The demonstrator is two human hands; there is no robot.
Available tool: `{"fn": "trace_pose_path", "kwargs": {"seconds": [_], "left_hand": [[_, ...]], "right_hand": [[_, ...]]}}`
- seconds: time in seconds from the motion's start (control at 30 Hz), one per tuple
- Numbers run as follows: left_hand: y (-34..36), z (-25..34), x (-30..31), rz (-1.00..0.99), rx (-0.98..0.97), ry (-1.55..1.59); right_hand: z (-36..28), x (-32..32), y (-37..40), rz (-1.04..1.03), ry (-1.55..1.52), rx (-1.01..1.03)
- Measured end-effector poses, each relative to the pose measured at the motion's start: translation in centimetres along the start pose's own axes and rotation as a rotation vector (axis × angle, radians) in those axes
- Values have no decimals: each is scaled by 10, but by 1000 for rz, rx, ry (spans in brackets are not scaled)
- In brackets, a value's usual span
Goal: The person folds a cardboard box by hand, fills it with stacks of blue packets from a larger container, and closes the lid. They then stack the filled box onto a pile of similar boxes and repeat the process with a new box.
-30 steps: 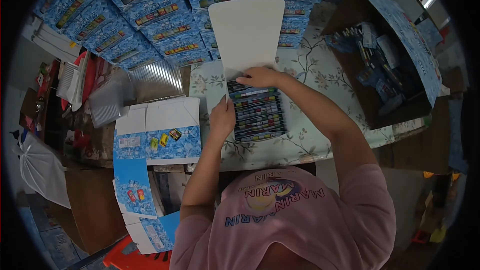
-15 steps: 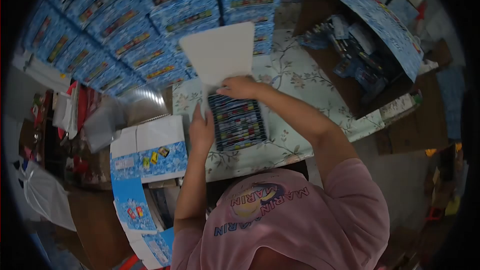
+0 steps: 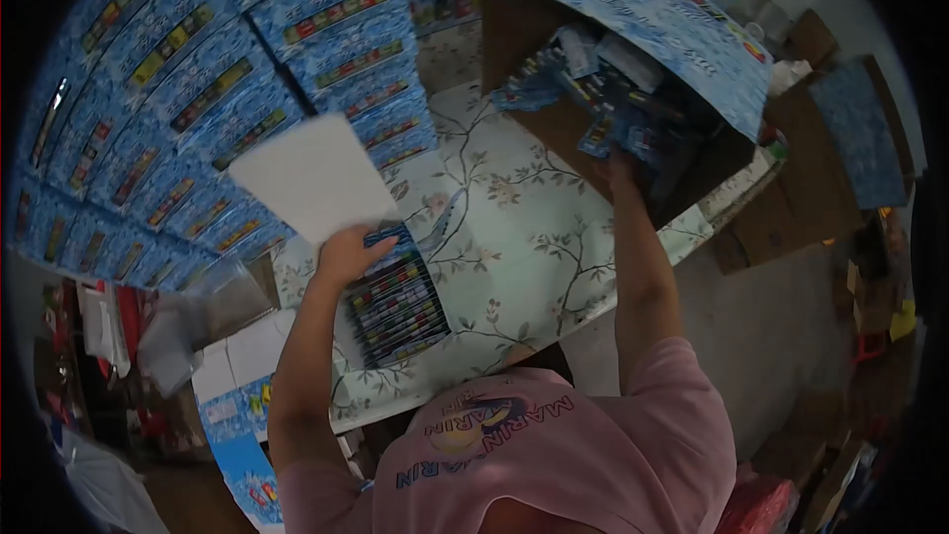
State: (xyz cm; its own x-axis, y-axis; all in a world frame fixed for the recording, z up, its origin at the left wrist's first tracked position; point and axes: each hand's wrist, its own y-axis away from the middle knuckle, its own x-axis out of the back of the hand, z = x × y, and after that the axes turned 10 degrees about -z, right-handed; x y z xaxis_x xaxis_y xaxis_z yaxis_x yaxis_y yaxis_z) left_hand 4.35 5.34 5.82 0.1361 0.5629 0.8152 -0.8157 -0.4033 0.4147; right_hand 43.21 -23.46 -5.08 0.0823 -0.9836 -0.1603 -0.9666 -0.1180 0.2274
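A small carton with its white lid (image 3: 314,178) raised stands on the table, filled with a tight row of dark packets (image 3: 400,302) with colourful edges. My left hand (image 3: 354,254) rests at the far end of the row, beside the lid's base, its thumb stretched over the packets. To the right, a large blue-patterned carton (image 3: 652,15) lies with its opening towards me, holding a loose heap of small blue and dark packets (image 3: 633,104). My right hand (image 3: 620,173) reaches into that opening at the near edge of the heap; its fingers are mostly hidden there.
Tall stacks of blue printed boxes (image 3: 213,69) line the back left. A flowered tablecloth (image 3: 514,237) covers the table. Flattened white and blue cardboard (image 3: 232,410) lies at the left, and a brown carton (image 3: 791,208) stands at the right.
My right hand has left the small carton and moved right into the large one. My left hand has shifted from the small carton's side to its far end. The view has turned right.
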Motion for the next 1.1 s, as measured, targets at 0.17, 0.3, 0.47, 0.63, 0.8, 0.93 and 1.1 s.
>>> {"fn": "trace_pose_path", "kwargs": {"seconds": [0.17, 0.3, 0.47, 0.63, 0.8, 0.93, 1.1], "left_hand": [[-4, -17, 2, 84, -123, -38], [-7, -30, 8, -63, -198, 71], [-28, -30, -12, -125, -109, 79], [-13, -24, -14, -31, -136, 67], [30, -18, -24, 217, -138, 22], [48, -23, -46, 529, -290, -95], [90, -15, -43, 477, -226, 40]], "right_hand": [[59, -2, -82, -218, -54, -295], [5, -29, 65, -486, -33, -129], [-6, -38, 148, -607, 240, -8], [-43, -65, 197, -858, 528, 377], [-74, -126, 246, -1063, 660, 592], [-64, -195, 260, -1131, 765, 1127], [-26, -218, 236, -1185, 1229, 1297]]}}
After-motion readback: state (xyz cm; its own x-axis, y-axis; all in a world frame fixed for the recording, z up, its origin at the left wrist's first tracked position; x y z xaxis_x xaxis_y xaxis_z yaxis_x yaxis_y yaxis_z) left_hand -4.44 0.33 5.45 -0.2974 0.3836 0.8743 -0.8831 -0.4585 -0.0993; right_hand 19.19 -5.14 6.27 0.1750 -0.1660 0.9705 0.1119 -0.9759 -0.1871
